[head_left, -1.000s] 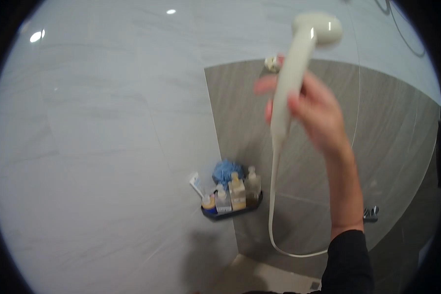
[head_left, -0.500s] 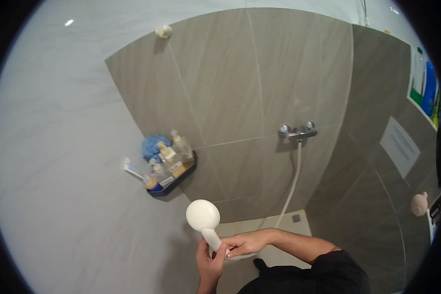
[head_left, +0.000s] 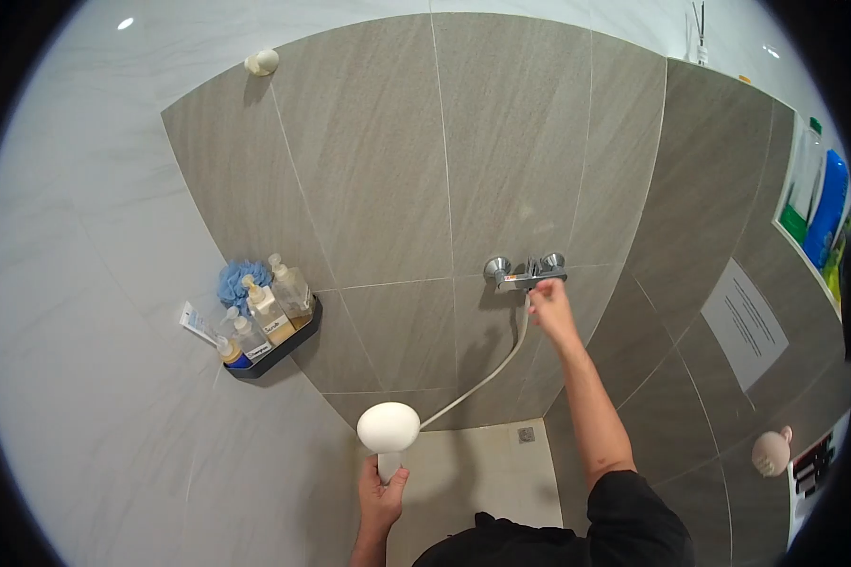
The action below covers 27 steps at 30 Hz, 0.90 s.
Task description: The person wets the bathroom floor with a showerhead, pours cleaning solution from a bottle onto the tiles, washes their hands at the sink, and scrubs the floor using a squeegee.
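A white shower head (head_left: 389, 427) is upright at the lower middle, its handle in my left hand (head_left: 380, 496), with the fingers wrapped round it. My right hand (head_left: 552, 310) reaches up to the chrome mixer tap (head_left: 531, 281) on the grey tiled wall. Its fingers are bent at the tap's lower right side, by the top of the pale hose (head_left: 501, 366); whether they grip the tap or the hose is too small to tell. The hose hangs from the tap and curves down left towards the shower head.
A dark corner shelf (head_left: 276, 354) holds pump bottles, a tube and a blue bath puff (head_left: 246, 285). A white wall holder (head_left: 262, 62) is at upper left. On the right are a printed sheet (head_left: 744, 324), a niche with bottles and a pink object (head_left: 772, 453). A drain (head_left: 526, 435) lies in the floor.
My right hand has left the shower head and moved up right to the tap. The shower head stays in my left hand, now more upright. The view has shifted slightly to the right.
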Each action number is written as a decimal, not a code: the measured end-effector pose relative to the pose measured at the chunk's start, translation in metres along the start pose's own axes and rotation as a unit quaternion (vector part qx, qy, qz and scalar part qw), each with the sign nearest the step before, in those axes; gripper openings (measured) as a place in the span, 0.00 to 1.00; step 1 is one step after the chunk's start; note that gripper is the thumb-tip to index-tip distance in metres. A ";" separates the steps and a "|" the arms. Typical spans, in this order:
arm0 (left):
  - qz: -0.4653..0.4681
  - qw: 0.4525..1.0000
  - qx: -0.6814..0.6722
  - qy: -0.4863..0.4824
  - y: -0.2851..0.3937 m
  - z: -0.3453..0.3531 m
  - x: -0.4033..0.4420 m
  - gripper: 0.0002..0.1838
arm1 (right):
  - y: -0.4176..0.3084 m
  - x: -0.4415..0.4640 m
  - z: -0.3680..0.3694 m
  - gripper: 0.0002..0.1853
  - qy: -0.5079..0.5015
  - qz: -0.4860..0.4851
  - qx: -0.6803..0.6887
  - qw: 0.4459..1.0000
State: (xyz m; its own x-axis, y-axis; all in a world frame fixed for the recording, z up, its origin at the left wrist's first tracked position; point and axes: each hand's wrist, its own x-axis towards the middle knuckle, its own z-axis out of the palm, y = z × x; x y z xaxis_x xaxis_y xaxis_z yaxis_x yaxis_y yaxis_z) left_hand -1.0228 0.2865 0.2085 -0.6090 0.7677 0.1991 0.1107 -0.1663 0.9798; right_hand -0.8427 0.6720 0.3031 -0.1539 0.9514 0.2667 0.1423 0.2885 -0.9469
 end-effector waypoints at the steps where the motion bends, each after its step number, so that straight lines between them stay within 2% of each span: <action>1: 0.027 0.999 0.018 0.008 -0.006 0.008 0.007 0.14 | 0.005 0.020 -0.006 0.15 -0.005 0.002 0.003 1.000; 4: 0.059 0.997 0.055 0.020 -0.011 0.033 0.023 0.17 | 0.003 0.053 -0.013 0.19 -0.006 0.051 0.038 0.998; 6: 0.068 0.995 0.070 0.026 -0.012 0.048 0.027 0.17 | -0.007 0.062 -0.016 0.20 -0.053 0.103 0.185 0.976; 8: 0.056 0.995 0.077 0.029 -0.013 0.059 0.030 0.14 | -0.001 0.070 -0.014 0.18 -0.057 0.114 0.185 0.974; 10: 0.050 0.996 0.071 0.038 -0.016 0.065 0.030 0.14 | 0.010 0.075 -0.009 0.15 -0.042 0.085 0.190 0.977; 16: 0.037 0.996 0.047 0.071 -0.014 0.078 0.033 0.15 | 0.019 0.079 -0.008 0.16 -0.004 0.031 0.167 0.985; 27: 0.067 0.990 0.103 0.068 -0.005 0.096 0.042 0.16 | 0.009 0.085 -0.014 0.14 -0.029 0.049 0.157 0.986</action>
State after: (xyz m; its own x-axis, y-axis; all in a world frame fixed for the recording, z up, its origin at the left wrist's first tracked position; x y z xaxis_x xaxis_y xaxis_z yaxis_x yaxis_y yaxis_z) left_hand -0.9731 0.3791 0.2137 -0.6766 0.6548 0.3368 0.3464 -0.1205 0.9303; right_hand -0.8407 0.7568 0.3198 -0.2115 0.9628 0.1685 -0.1481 0.1388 -0.9792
